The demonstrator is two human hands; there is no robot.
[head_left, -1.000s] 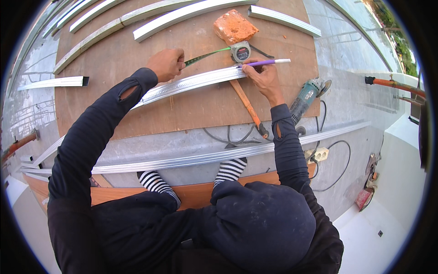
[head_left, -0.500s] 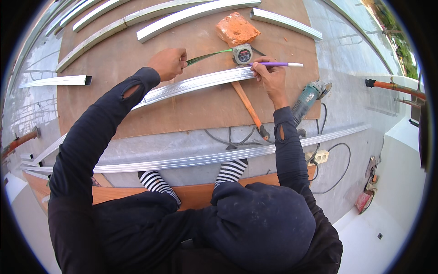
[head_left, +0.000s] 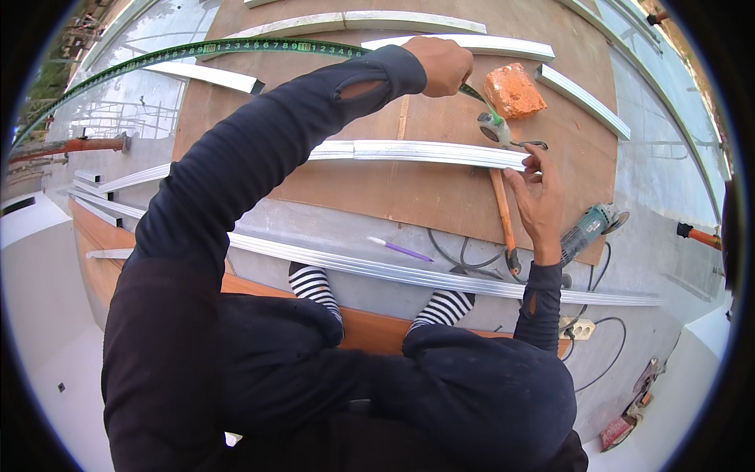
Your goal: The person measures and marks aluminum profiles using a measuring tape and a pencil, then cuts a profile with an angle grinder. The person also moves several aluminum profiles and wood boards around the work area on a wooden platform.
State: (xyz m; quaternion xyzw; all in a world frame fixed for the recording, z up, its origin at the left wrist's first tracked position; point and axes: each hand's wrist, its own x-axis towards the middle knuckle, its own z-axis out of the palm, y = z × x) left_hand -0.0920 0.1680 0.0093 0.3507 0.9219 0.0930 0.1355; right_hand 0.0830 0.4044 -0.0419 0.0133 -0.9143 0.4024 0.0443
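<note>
High above the board, my left hand [head_left: 443, 64] is closed on a long green tape-measure blade [head_left: 259, 46], which arcs far off to the left; its grey case [head_left: 493, 128] rests beside an orange brick chunk [head_left: 513, 91]. At the end of a silver metal profile [head_left: 429, 153] is my right hand [head_left: 538, 206], its curled fingers and thumb gripping that end. Under the profile, an orange-handled tool [head_left: 502, 208] lies crosswise, probably a hammer, its head partly hidden. A purple pen [head_left: 399, 249] lies on the grey floor, off the board's near edge.
More profiles [head_left: 578, 98] lie around the plywood board [head_left: 330, 202]. An angle grinder [head_left: 583, 228] with cables and a socket block [head_left: 576, 328] are at the right. A long strip [head_left: 338, 259] crosses before my feet [head_left: 314, 287]. Orange pipes [head_left: 700, 234] jut in at both sides.
The view has shifted. My left hand has gone up and right, with much more blade stretched leftward. My right hand has released the pen, now on the floor, and grips the profile's end.
</note>
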